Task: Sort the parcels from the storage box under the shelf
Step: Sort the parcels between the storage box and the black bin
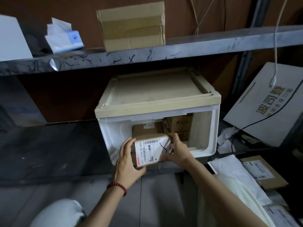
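Drawing the labelled parcel (152, 150) straight out through the open front of the storage box (211, 131) looks to be the step in hand. It should go best with a level hold from both sides, so the carton clears the box's lower lip without catching. The left hand (129, 161) grips the parcel's left end, fingers curled round it, and the right hand (179, 151) grips the right end likewise. The parcel sits between the two hands at lower centre of the frame, right at the mouth of the box, its label turned up toward the camera (handy for reading where it belongs). More brown parcels (179, 124) lie deeper inside, beneath the shelf (180, 49)
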The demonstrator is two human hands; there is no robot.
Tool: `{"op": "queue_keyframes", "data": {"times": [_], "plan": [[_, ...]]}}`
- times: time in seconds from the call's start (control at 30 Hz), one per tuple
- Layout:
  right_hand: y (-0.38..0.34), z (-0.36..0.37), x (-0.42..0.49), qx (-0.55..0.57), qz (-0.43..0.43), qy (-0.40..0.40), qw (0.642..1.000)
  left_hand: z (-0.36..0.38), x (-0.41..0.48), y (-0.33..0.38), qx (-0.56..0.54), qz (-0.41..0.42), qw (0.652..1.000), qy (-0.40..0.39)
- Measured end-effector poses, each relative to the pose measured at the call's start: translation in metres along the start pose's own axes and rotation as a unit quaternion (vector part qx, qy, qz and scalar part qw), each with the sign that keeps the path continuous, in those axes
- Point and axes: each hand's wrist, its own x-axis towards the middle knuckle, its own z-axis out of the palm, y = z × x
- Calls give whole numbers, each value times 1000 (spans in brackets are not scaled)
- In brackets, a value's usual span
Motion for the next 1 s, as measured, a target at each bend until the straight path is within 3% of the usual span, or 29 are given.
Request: {"op": "queue_keyframes", "data": {"times": [0.43,0.77,1.0], "plan": [[-3,11,-3,2,-18,1,1000,-13,-4,0,-9,60,998,16],[1,12,2,53,-93,73,992,-7,3,-15,-64,-71,995,9],[0,15,5,65,-90,47,993,2,3,-23,-193,-227,953,-60]]}}
